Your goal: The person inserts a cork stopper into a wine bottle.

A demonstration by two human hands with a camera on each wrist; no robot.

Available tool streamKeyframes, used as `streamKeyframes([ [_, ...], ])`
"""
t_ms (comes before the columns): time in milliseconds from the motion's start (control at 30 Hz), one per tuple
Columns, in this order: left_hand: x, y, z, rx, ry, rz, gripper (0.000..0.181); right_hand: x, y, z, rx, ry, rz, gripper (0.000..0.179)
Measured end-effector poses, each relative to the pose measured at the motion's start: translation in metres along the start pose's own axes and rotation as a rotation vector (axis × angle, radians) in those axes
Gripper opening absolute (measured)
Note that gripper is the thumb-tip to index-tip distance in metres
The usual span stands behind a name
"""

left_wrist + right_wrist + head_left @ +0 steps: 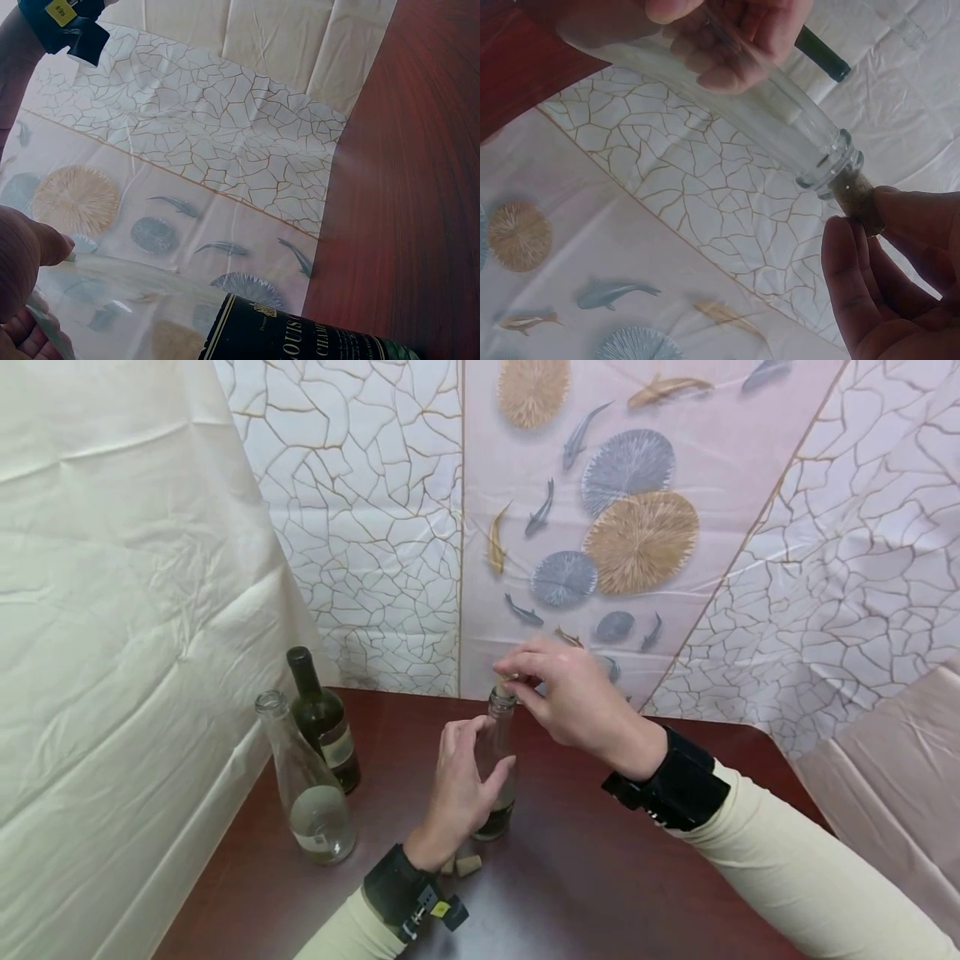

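A clear glass bottle with a dark label stands upright on the table. My left hand grips it around its upper body; the right wrist view shows the fingers curled behind the glass. At the mouth, my right hand pinches a cork between thumb and fingertips. The cork's lower end sits in the bottle's opening, and much of it stands out above the rim. Close by the left wrist lie loose corks on the tabletop, partly hidden by that arm.
To the left stand another clear glass bottle, uncorked, and a dark green wine bottle just behind it. The dark red table ends at a patterned cloth behind, with a plain cream cloth along the left.
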State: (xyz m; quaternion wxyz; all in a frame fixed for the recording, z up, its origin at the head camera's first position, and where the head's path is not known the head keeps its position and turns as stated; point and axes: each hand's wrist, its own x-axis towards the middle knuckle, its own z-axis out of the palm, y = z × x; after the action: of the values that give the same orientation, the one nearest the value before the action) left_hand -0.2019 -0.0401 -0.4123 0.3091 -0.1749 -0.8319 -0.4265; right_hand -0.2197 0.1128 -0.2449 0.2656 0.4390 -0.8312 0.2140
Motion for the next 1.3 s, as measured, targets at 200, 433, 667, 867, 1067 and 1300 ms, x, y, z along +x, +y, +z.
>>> streamKeyframes([
  [200,-0.002,-0.001,0.002,0.003,0.004,0.004,0.056,-0.003,0.001,0.005,0.006,-0.016,0.007,0.021],
  [433,-0.002,-0.003,0.002,0.005,0.006,0.011,0.056,-0.004,0.001,0.008,0.008,-0.033,-0.015,0.022],
  [667,0.0,-0.002,0.0,-0.016,-0.012,-0.003,0.057,-0.003,0.002,0.008,0.001,-0.043,-0.03,0.021],
  [867,0.001,-0.003,0.0,-0.019,-0.024,-0.01,0.057,-0.002,0.004,0.009,0.007,-0.038,-0.035,0.022],
  [1067,0.001,-0.004,0.0,-0.003,-0.021,0.006,0.058,0.003,0.003,0.003,-0.011,-0.081,-0.033,0.019],
  [1300,0.001,-0.003,0.0,-0.009,-0.01,0.014,0.057,0.018,-0.001,-0.012,-0.021,-0.189,-0.02,0.014],
])
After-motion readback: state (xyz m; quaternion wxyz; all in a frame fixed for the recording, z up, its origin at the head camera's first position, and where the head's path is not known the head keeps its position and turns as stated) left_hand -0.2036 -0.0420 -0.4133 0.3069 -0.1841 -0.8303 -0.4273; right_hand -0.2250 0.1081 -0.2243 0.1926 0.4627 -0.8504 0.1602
